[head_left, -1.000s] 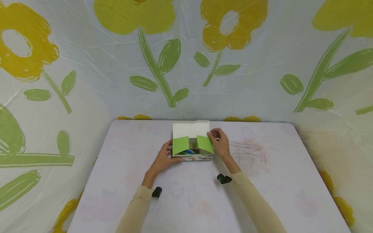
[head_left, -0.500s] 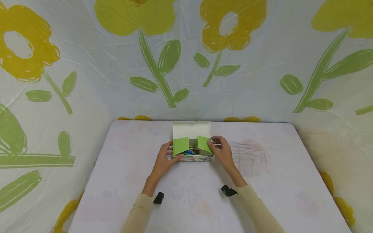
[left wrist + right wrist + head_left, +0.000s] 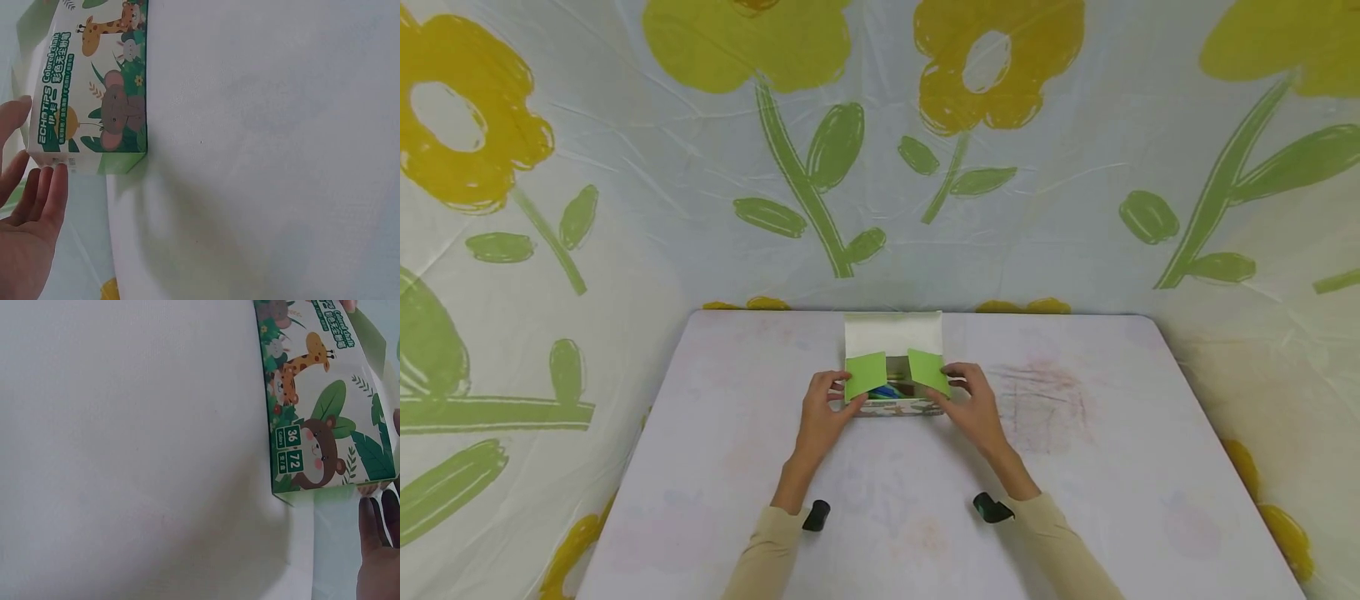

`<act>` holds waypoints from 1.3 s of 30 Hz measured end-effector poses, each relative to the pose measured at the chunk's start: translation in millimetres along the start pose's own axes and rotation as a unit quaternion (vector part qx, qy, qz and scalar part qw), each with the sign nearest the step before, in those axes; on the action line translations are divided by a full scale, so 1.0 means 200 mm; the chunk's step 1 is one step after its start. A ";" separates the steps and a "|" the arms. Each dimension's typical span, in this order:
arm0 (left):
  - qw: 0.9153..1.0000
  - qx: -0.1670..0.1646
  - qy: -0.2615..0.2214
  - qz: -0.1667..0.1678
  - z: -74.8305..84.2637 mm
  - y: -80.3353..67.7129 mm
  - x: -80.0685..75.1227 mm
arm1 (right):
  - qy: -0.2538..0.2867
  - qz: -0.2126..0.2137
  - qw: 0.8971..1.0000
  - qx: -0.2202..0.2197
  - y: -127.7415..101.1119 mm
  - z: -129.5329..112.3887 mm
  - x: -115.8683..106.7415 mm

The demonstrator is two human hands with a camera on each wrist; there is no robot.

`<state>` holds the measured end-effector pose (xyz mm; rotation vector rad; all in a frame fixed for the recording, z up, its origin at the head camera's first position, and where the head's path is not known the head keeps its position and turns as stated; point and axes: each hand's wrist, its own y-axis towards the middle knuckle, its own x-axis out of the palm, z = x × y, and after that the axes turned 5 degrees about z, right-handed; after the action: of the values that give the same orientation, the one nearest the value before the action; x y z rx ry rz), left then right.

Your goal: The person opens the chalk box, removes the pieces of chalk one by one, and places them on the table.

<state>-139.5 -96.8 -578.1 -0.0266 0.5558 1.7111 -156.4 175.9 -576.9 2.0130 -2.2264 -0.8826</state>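
Nearest the viewer, two beige sleeves (image 3: pixel 1060 546) are seen reaching forward over the pale table (image 3: pixel 1135 467), each with a small black wrist camera (image 3: pixel 816 515) strapped beneath it; beyond them the left hand (image 3: pixel 822 414) is laid against the left end of a small printed box (image 3: pixel 897 407), its fingers fairly straight and resting on the cardboard rather than wrapped round it, as is confirmed in the left wrist view, where straight fingers (image 3: pixel 45 187) are seen touching the box's corner; the right hand (image 3: pixel 973 402) is set against the right end in the same way, loosely extended, with nothing pinched, although from the right wrist view only fingertips beside the box can be made out; the box stands on the table at its middle, toward the far edge, animal pictures on its near face, with both green side flaps (image 3: pixel 867 375) folded inward and coloured contents showing between them; the white lid (image 3: pixel 892 333) is stood upright behind; compared with a second ago, the right hand has been drawn down off the right flap to the box's side, and both arms have been pulled back toward the body; from this it is judged that the flaps have been released and the box is merely steadied; farthest off hangs a flower-printed backdrop (image 3: pixel 805 158).
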 end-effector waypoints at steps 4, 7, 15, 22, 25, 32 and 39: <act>1.000 0.004 0.002 0.011 0.00 -0.01 0.00 | 0.024 0.016 1.000 0.011 -0.01 0.02 -0.01; 1.000 0.000 0.003 0.019 0.01 -0.01 0.00 | 0.062 0.026 0.997 0.035 -0.01 0.01 -0.01; 0.998 -0.004 -0.028 0.064 0.01 -0.02 -0.02 | 0.143 0.052 0.979 0.137 -0.04 0.02 -0.05; 0.996 -0.045 -0.037 0.074 0.02 -0.05 -0.04 | 0.145 0.052 0.972 0.176 -0.08 0.03 -0.10; 0.994 -0.060 -0.049 0.080 0.02 -0.06 -0.05 | 0.154 0.060 0.966 0.199 -0.08 0.04 -0.10; 0.984 -0.121 -0.095 0.090 -0.01 -0.09 -0.04 | 0.171 0.071 0.946 0.265 -0.10 0.05 -0.08; 0.973 -0.168 -0.139 0.072 -0.02 -0.08 -0.04 | 0.165 0.058 0.931 0.320 -0.11 0.05 -0.06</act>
<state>-123.4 -103.7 -584.9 0.0108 0.0573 1.8951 -137.5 190.5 -590.1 1.9897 -2.5900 0.2357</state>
